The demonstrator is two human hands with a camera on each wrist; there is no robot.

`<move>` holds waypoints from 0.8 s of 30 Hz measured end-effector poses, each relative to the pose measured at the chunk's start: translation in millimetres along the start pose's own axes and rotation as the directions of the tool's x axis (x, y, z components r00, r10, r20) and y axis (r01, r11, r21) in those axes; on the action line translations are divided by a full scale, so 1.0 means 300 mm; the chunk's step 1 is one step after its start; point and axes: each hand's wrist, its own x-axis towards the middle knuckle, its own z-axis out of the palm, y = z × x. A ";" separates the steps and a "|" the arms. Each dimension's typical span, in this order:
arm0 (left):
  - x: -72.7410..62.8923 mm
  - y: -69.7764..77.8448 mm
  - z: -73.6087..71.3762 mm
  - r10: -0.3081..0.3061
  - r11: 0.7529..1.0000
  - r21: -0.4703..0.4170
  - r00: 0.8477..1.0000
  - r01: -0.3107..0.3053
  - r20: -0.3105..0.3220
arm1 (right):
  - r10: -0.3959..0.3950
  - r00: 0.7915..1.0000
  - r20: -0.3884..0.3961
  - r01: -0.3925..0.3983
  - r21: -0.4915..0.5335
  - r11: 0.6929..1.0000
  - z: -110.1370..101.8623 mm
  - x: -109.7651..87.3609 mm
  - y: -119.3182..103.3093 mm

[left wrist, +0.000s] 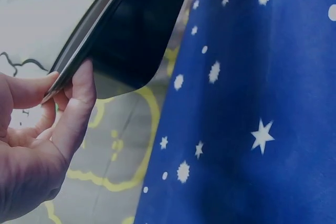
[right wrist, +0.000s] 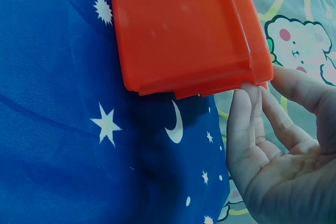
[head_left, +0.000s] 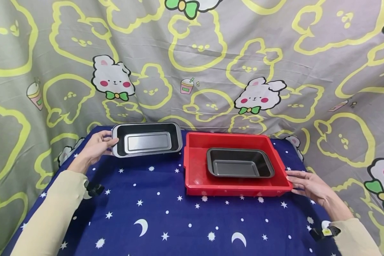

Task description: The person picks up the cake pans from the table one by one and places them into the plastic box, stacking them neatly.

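Observation:
My left hand [head_left: 96, 146] pinches the left short rim of a dark loaf pan [head_left: 147, 142] with a silvery base panel. The left wrist view has the thumb on one face of the rim and the fingers on the other; the pan [left wrist: 142, 40] is off the cloth, its inside tilted towards the head camera. With thumb and fingertips my right hand [head_left: 313, 186] grips the right rim of a red plastic tray [head_left: 195, 163], near its front corner. A second dark loaf pan [head_left: 240, 168] sits upright inside that tray. Whether the tray's whole base touches the table is unclear.
A dark blue cloth [head_left: 153, 213] with white stars and moons covers the table. Behind and at both sides hangs a grey curtain [head_left: 211, 106] with yellow outlines and cartoon rabbits. The held pan's right end is close to the tray's left wall.

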 end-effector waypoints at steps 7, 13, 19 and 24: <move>-0.013 0.042 -0.009 0.035 0.996 -0.076 0.999 -0.036 -0.007 | 0.001 1.000 -0.004 -0.001 -0.005 1.000 -0.001 -0.004 -0.002; -0.027 0.090 -0.014 0.062 0.979 -0.194 0.998 -0.063 -0.011 | 0.010 1.000 -0.017 -0.011 -0.031 0.999 -0.002 0.000 -0.004; -0.046 0.139 -0.012 0.094 0.967 -0.239 0.995 -0.088 0.016 | 0.011 1.000 -0.022 -0.012 -0.029 1.000 -0.002 0.006 -0.005; -0.062 0.177 0.006 0.115 0.967 -0.234 0.993 -0.106 0.024 | 0.007 1.000 -0.008 -0.007 -0.013 1.000 0.001 0.006 -0.007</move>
